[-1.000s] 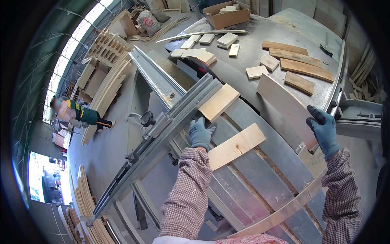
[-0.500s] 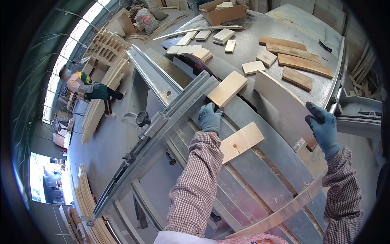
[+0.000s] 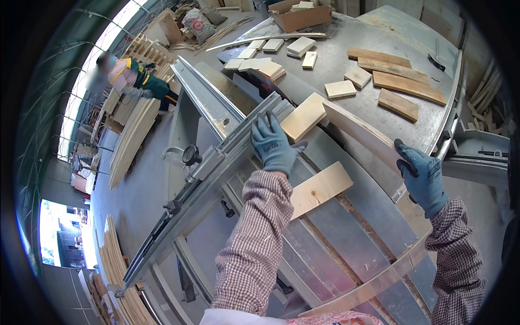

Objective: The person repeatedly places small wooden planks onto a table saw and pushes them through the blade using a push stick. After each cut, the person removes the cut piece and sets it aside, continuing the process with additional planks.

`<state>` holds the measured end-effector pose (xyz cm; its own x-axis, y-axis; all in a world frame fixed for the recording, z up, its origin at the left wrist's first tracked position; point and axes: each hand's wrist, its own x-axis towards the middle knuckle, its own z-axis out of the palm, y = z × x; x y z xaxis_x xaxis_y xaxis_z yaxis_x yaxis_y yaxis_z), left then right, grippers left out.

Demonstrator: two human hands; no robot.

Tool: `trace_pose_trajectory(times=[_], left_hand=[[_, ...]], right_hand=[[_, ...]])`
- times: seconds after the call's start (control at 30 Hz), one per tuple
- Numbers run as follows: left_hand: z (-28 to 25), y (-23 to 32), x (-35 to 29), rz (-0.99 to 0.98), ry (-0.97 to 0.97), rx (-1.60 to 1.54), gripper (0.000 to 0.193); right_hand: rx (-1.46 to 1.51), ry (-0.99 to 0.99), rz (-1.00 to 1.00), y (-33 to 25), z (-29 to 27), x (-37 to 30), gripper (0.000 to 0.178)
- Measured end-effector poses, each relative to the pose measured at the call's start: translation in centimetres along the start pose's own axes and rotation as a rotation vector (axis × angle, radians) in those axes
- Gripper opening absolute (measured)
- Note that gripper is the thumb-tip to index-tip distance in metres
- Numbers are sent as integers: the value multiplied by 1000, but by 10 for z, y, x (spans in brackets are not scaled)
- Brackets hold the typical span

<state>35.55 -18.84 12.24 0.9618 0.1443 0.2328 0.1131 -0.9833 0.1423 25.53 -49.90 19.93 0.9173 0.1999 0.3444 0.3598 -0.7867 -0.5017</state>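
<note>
My left hand [image 3: 275, 146], in a blue glove, lies with fingers spread on the long metal fence [image 3: 254, 125]. Its thumb points toward a pale wooden block [image 3: 303, 117] that touches the fence's end. My right hand [image 3: 423, 179], gloved the same way, has its fingers curled at the near end of a thin, wide wooden board [image 3: 362, 129]. The board stands on edge, its far end close to the block; the grip is partly hidden. Between my arms, a flat knotted wood piece [image 3: 320, 190] rests on the slotted metal sliding table [image 3: 352, 238].
Short pale blocks [image 3: 340, 89] and brown strips [image 3: 409, 86] lie on the metal saw table [image 3: 374, 38]. A cardboard box [image 3: 300, 19] stands at its far edge. To the left, a person [image 3: 130, 78] stands by stacked boards [image 3: 135, 135].
My left hand has moved up onto the fence, and its fingers have spread. The right hand and thin board have shifted left and away, toward the block. The other person has moved farther off.
</note>
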Motion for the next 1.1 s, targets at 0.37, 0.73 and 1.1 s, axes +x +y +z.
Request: trace_pose_trajectory(times=[0.37,0.73,1.1], left_hand=[[5,5,43,-75,-234,187,123],[3,-3,51,-48,-255,169,124],[-4,-18,64,-38,-234,192,122]], right_hand=[[-152,-12,-109,-24,6,19,31],[-231,-31,-71,-57,8,31,15],[-175,12,-103,-72,7,52,25]])
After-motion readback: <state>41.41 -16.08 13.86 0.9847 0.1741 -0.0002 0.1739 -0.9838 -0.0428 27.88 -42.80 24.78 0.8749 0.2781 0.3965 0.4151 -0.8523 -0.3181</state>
